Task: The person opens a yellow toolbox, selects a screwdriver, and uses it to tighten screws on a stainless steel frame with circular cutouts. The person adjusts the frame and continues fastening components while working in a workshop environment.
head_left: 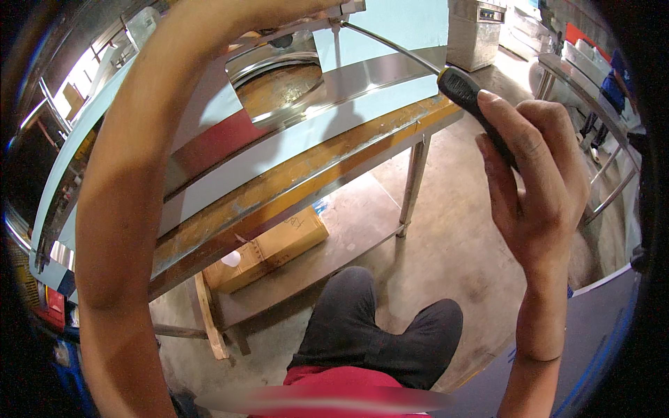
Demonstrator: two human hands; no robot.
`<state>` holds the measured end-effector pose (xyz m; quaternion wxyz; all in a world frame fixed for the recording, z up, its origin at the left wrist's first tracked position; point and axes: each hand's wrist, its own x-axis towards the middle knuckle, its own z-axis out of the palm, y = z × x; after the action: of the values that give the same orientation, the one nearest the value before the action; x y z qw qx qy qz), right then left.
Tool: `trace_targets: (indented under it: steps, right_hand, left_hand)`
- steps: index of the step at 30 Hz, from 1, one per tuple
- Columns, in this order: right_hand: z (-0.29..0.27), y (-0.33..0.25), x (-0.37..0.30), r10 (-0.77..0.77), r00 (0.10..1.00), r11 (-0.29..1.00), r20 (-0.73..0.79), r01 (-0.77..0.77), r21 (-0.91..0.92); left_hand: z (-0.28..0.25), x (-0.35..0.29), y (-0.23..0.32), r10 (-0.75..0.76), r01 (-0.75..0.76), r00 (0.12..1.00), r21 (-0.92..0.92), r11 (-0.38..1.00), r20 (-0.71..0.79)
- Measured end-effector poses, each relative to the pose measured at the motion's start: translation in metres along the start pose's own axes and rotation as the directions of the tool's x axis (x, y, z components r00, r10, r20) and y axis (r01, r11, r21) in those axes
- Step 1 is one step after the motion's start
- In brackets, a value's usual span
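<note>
My right hand is closed around the black handle of a screwdriver. Its long metal shaft slants up and to the left, and the tip meets a small metal fitting at the top of the view. My left arm arches up from the lower left, and my left hand lies beside a metal piece near that fitting. The upper edge cuts off most of the left hand, so its fingers are hidden. Below the fitting is a metal panel with a large round-edged opening.
The panel rests on a worn workbench with an orange-brown edge. On its lower shelf lies a cardboard box. A metal-framed table stands at the right, with a person beyond it. A grey cabinet stands behind.
</note>
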<state>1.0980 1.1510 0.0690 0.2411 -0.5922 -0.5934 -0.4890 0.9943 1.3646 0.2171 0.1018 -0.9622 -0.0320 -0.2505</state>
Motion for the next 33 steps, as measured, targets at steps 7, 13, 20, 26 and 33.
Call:
trace_targets:
  steps: [7,13,20,26,33]
  right_hand:
    - [-0.029,0.031,0.010,0.086,0.988,0.986,0.124,-0.067,-0.153]
    - [-0.040,0.007,0.004,0.170,0.952,0.871,0.255,-0.024,-0.490]
    - [-0.031,-0.019,0.012,0.304,0.948,0.944,0.096,-0.287,-0.161]
    - [-0.021,-0.022,0.021,0.339,0.941,0.939,0.012,-0.339,0.057]
    - [-0.022,-0.025,0.016,0.474,0.880,0.856,-0.029,-0.468,-0.221]
  left_hand:
    - [0.003,-0.007,-0.002,-0.029,0.026,0.999,-0.060,0.998,-0.046]
    - [0.002,0.003,0.005,-0.176,0.177,0.984,0.040,0.983,-0.031]
    - [0.007,0.002,-0.016,0.066,-0.063,0.995,0.050,0.997,-0.076]
    - [0.010,0.003,-0.022,0.095,-0.092,0.988,0.027,0.995,-0.124]
    - [0.012,0.005,-0.025,0.158,-0.149,0.976,0.071,0.986,-0.148]
